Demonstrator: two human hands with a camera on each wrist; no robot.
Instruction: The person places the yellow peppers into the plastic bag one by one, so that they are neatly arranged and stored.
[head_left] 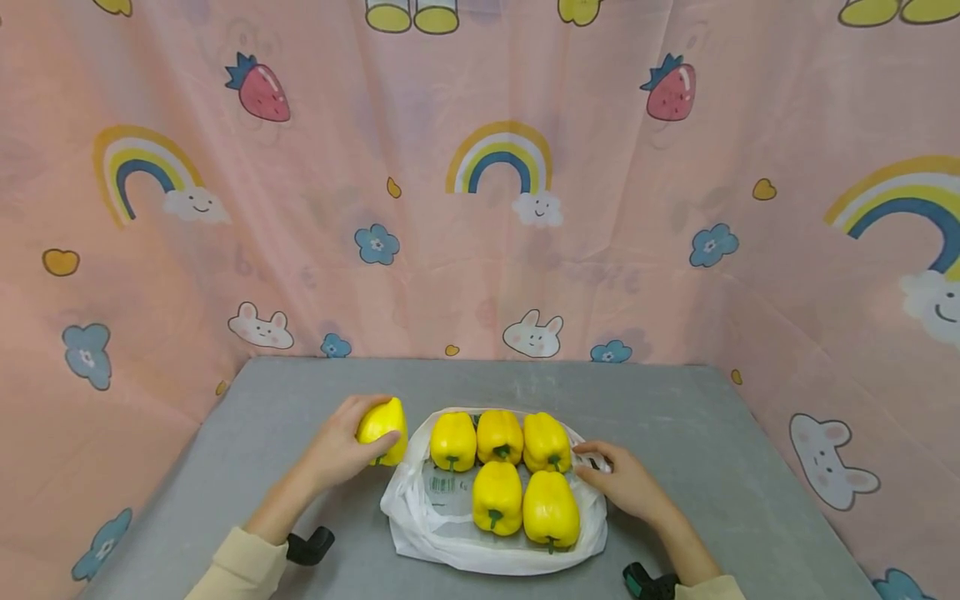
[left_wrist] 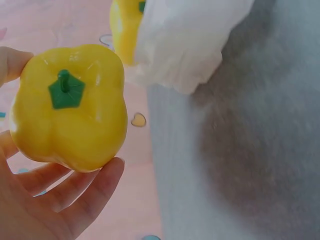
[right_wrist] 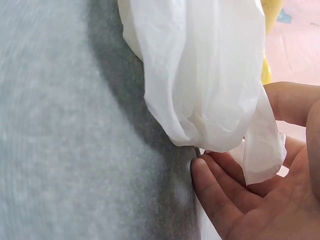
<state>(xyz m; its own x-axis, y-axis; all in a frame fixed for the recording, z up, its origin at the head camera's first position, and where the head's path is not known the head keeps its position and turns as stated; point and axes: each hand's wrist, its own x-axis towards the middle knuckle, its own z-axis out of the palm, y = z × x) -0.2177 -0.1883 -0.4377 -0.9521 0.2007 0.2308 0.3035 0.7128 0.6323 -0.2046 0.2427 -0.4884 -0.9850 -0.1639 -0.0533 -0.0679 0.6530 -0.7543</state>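
Observation:
My left hand (head_left: 337, 454) holds a yellow bell pepper (head_left: 387, 423) just left of the white plastic bag (head_left: 411, 527). Thumb and fingers curl round its sides, and the green stem faces the camera in the left wrist view. Inside the spread bag sit several more yellow bell peppers: three in the back row, two in front, including one (head_left: 551, 508) at the front right. My right hand (head_left: 628, 485) grips the bag's right edge; in the right wrist view a loose flap of the bag (right_wrist: 262, 150) lies between thumb and fingers.
The bag lies on a grey table (head_left: 675, 400), its front left part showing printed plastic and a barcode (head_left: 442, 485). A pink patterned curtain (head_left: 600, 275) hangs behind the table and along both sides. Black bands sit at both wrists.

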